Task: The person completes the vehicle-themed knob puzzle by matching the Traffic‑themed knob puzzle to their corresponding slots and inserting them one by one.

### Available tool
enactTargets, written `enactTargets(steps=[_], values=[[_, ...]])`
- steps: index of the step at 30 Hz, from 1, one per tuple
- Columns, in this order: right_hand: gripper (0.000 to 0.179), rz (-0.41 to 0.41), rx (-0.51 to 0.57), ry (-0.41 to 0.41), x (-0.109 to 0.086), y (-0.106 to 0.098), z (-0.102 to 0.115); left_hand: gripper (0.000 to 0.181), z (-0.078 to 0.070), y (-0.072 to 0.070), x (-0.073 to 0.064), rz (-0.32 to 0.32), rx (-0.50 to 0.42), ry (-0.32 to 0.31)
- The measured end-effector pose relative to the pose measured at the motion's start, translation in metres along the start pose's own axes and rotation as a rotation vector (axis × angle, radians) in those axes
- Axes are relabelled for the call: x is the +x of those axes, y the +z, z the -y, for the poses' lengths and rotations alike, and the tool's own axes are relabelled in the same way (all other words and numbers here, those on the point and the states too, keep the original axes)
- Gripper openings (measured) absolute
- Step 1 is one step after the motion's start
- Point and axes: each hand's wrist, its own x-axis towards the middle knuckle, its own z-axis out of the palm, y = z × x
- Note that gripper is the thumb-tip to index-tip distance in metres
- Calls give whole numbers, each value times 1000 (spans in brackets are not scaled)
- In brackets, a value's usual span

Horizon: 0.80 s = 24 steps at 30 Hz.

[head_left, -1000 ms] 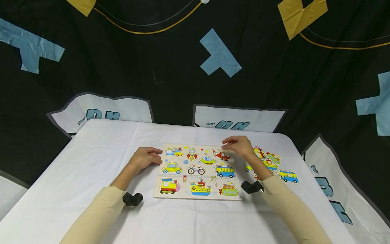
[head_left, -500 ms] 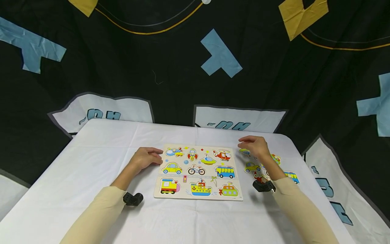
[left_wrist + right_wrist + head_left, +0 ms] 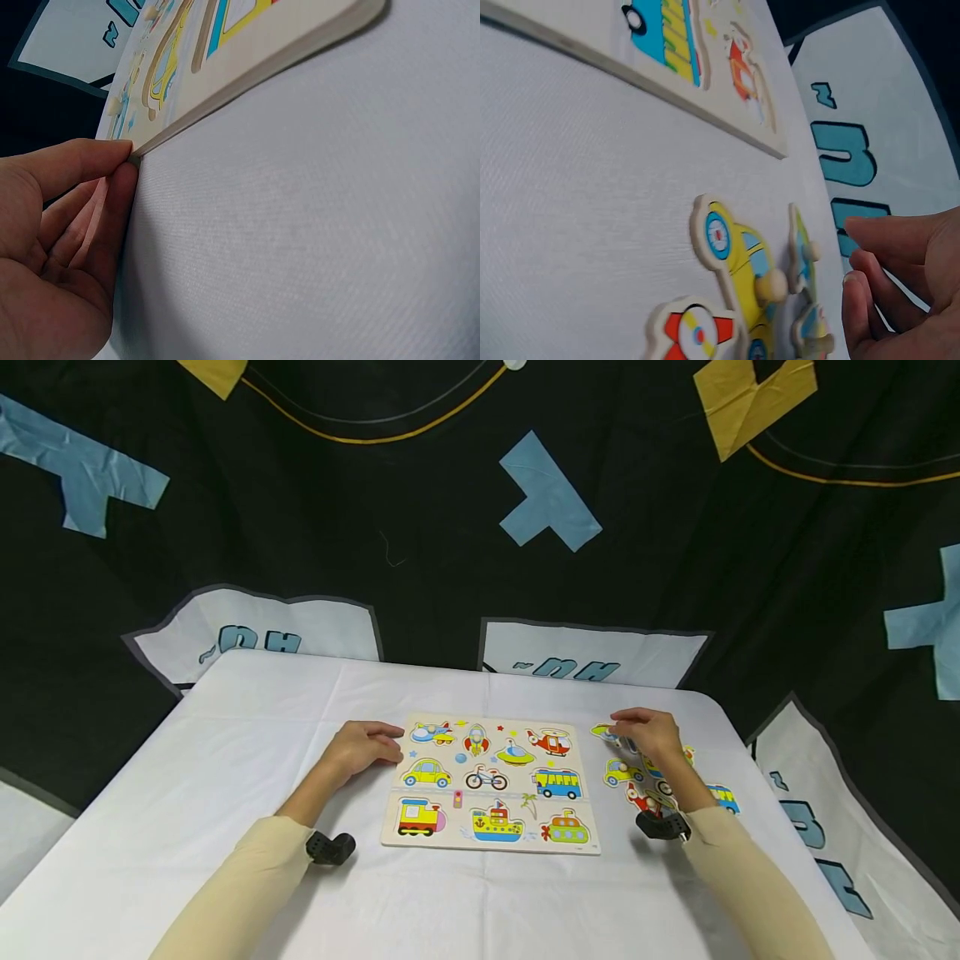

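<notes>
A pale wooden puzzle board point(image 3: 458, 828) with printed vehicles lies flat on the table. My left hand point(image 3: 365, 752) is at its left side; in the left wrist view the fingertips point(image 3: 120, 150) pinch the board's edge. To the right of the board is a loose cluster of knobbed puzzle pieces. My right hand point(image 3: 651, 733) hovers over them with bent fingers, holding nothing. Below and left of it in the right wrist view are a yellow car piece point(image 3: 739, 259) and a red-finned piece point(image 3: 682, 330). A smaller piece point(image 3: 801, 247) stands out near the fingertips. The hand and forearm hide part of the cluster.
A blue bus piece point(image 3: 722, 798) lies at the cluster's right. White cloth point(image 3: 420, 902) covers the table. Behind it hangs a black backdrop point(image 3: 420, 527) with blue and yellow shapes. A small black camera is worn on each wrist.
My right hand has moved right, from above the board's upper right corner to above the loose pieces. The left hand stays at the board's left edge.
</notes>
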Motion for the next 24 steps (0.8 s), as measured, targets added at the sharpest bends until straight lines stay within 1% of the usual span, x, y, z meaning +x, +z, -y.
enactTargets(steps=[5, 11, 13, 17, 24], values=[[35, -1, 2, 20, 2, 6, -8, 49, 0, 0, 0, -2, -1, 0], [36, 10, 37, 56, 3, 10, -11, 49, 0, 0, 0, -3, 1, -10], [37, 14, 34, 70, 4, 11, -13, 49, -1, 0, 0, -3, 1, -18], [38, 16, 31, 87, 6, 13, -15, 49, -1, 0, 0, -3, 3, -13], [37, 0, 12, 74, 9, 17, -20, 49, 1, 0, 1, -3, -7, -5]])
